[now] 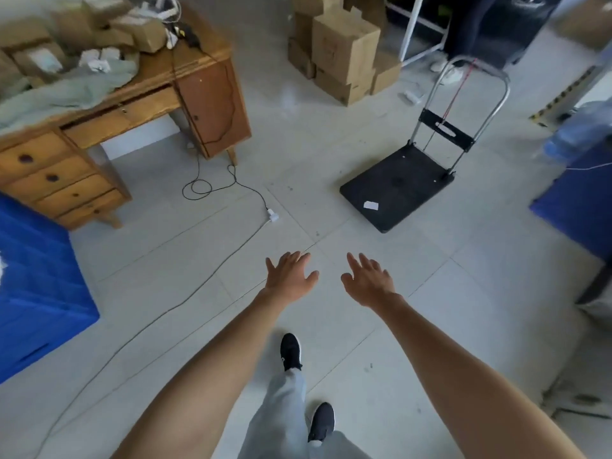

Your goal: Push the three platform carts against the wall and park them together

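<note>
Tiled floor (165, 276) fills the view, with a cluttered wooden worktop (205, 58) at upper left and stacked cardboard boxes (344, 51) behind. One black platform cart (397, 183) (metal handle upright) stands ahead to the right, well apart from the left hand (289, 273) and right hand (369, 281), both hands reaching forward with fingers spread, holding nothing.

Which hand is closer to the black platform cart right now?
The right hand; the cart stands ahead to the right, the left hand farther off.
</note>
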